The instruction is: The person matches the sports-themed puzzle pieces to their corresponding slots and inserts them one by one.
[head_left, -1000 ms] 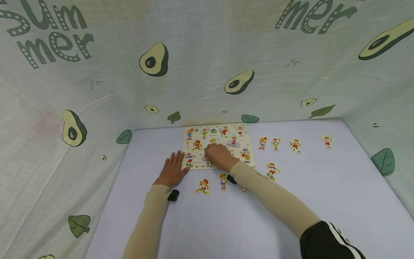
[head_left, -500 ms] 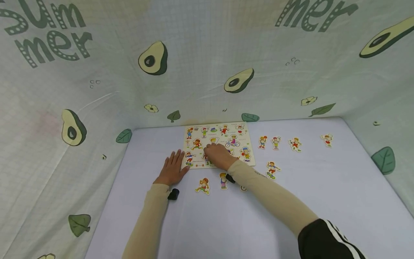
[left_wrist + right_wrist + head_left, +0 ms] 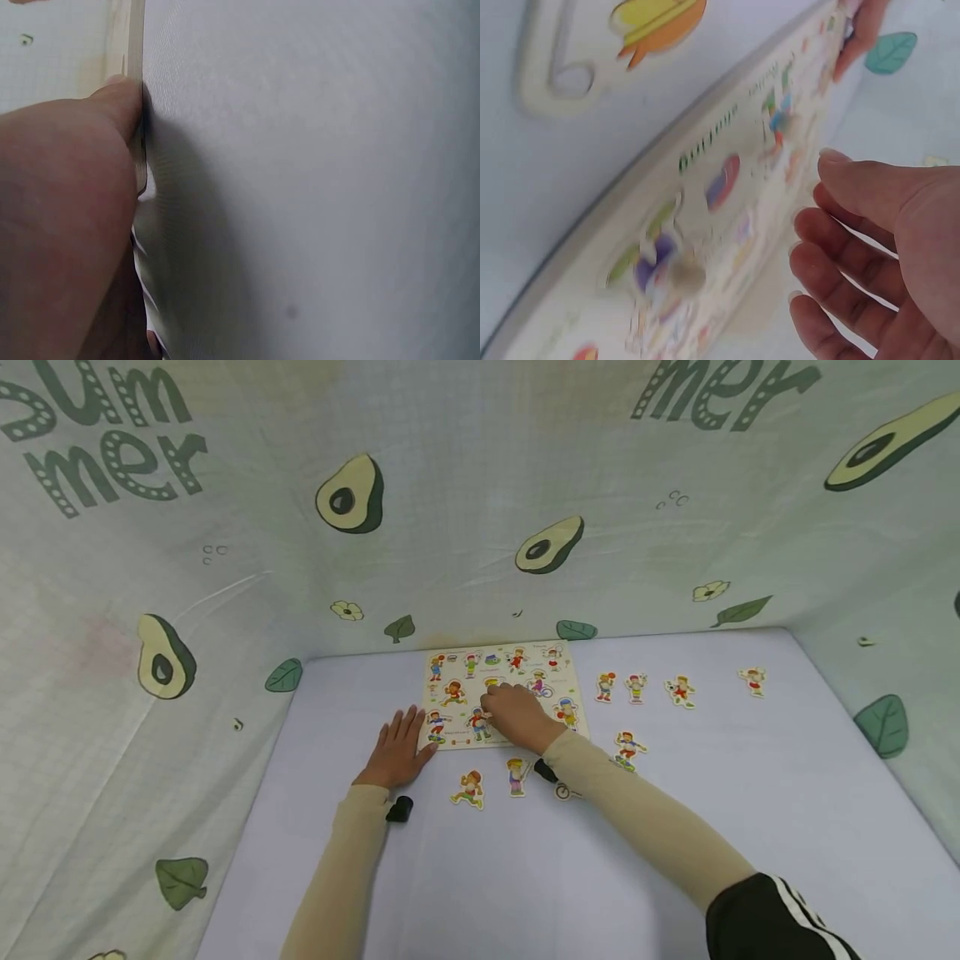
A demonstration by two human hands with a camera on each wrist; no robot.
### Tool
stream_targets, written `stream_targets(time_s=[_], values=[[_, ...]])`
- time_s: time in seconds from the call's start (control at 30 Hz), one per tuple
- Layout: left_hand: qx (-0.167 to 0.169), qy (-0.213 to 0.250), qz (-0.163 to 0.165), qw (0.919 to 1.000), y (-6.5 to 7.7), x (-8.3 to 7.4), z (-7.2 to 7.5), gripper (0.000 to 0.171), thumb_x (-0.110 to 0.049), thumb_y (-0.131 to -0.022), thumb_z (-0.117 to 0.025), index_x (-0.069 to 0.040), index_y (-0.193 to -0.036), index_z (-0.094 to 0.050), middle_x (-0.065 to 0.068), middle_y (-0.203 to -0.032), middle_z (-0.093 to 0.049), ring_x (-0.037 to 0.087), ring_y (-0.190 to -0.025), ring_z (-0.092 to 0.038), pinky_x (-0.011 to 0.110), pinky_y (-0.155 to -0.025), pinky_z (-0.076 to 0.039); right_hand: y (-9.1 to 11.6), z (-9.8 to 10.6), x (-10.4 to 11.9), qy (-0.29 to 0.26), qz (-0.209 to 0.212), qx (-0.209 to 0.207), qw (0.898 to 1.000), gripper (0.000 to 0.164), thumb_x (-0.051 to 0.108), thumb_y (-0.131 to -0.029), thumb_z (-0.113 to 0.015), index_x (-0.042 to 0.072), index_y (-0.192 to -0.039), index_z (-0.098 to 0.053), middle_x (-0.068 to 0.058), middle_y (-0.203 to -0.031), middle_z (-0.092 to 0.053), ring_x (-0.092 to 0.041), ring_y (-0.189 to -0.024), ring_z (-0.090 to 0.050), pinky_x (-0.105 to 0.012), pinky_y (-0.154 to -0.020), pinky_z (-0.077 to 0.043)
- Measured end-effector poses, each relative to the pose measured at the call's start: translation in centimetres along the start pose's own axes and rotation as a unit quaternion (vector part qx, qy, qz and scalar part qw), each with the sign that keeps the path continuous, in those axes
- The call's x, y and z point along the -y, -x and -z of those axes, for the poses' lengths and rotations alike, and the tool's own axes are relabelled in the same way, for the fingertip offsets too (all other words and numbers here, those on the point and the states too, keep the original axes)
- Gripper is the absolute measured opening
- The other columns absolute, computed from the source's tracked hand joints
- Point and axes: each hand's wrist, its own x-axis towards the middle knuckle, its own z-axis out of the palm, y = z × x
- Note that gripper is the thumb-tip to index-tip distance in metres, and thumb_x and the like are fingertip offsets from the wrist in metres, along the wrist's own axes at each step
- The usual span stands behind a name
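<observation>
The pale puzzle board [image 3: 467, 708] lies at the table's back, with pictures of children in sports on it. My left hand [image 3: 393, 752] lies flat at its lower left corner. In the left wrist view the thumb [image 3: 118, 101] touches the board's edge. My right hand [image 3: 517, 717] hovers over the board's lower middle and hides part of it. In the right wrist view its fingers [image 3: 840, 270] are loosely bent, apart, with nothing between them. A roller skater piece [image 3: 478, 722] sits on the board just left of that hand. A knobbed purple-and-green piece [image 3: 656, 262] also shows on the board.
Loose picture pieces lie about: a runner [image 3: 468, 788] and a yellow-hatted figure [image 3: 517, 777] in front, a skateboarder [image 3: 627, 750] and several others, like a ball player [image 3: 605, 687], to the right. My right forearm partly covers a bicycle piece [image 3: 562, 791]. Printed cloth walls [image 3: 450, 485] stand behind.
My right hand has shifted slightly right, off the roller skater piece, which now shows more fully. The left hand stays put. The head view has tilted and shifted a little.
</observation>
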Motion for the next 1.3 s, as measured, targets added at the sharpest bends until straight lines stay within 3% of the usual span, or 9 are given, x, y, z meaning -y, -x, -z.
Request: stream_targets(time_s=[0.23,0.5,0.7,1.03,1.3], values=[[-0.005,-0.002,-0.007,1.0,-0.4,0.7,-0.5,0.077,-0.041,-0.112,-0.048,-0.002,-0.169,-0.014,0.02,-0.177,-0.008,0.043,-0.163,-0.002,0.06,-0.131,-0.004,2.5,1.4,-1.4,0.031,-0.016,-0.053,0.998,0.019,0.017,-0.093,-0.084,0.009,-0.109,-0.077,-0.006,-0.106,-0.074,-0.026,-0.096,-0.071,-0.04,-0.082,-0.059],[-0.007,0.007,-0.01,0.9999,-0.1,0.6,-0.5,0.077,-0.041,-0.111,-0.048,-0.001,-0.169,-0.015,0.021,-0.177,-0.008,0.044,-0.163,-0.002,0.06,-0.131,-0.003,6.0,2.2,-4.0,0.016,-0.048,-0.068,0.996,0.019,0.014,-0.093,-0.083,0.008,-0.11,-0.077,-0.008,-0.111,-0.073,-0.028,-0.105,-0.068,-0.043,-0.087,-0.055],[-0.014,0.001,-0.017,0.9998,-0.2,0.9,-0.8,0.077,-0.042,-0.111,-0.048,-0.001,-0.169,-0.016,0.021,-0.177,-0.009,0.045,-0.163,-0.003,0.061,-0.13,-0.005,9.1,2.6,-5.9,0.014,-0.061,-0.091,0.994,0.02,0.011,-0.09,-0.085,0.005,-0.107,-0.076,-0.009,-0.106,-0.072,-0.029,-0.099,-0.068,-0.046,-0.085,-0.057],[-0.019,0.002,-0.017,0.9997,-0.3,1.1,-0.9,0.077,-0.042,-0.112,-0.048,-0.001,-0.168,-0.017,0.022,-0.176,-0.011,0.045,-0.162,-0.005,0.062,-0.13,-0.006,13.7,1.8,-8.1,0.006,-0.098,-0.083,0.992,0.023,0.005,-0.088,-0.086,0.003,-0.108,-0.075,-0.011,-0.108,-0.071,-0.032,-0.102,-0.068,-0.051,-0.091,-0.058],[-0.019,-0.001,-0.02,0.9996,-0.3,0.8,-0.9,0.077,-0.041,-0.112,-0.048,-0.001,-0.169,-0.015,0.022,-0.176,-0.01,0.045,-0.163,-0.004,0.061,-0.13,-0.005,16.5,0.7,-9.9,0.02,-0.111,-0.079,0.99,0.024,0.005,-0.086,-0.087,0.002,-0.106,-0.075,-0.01,-0.102,-0.072,-0.032,-0.096,-0.068,-0.048,-0.079,-0.057]])
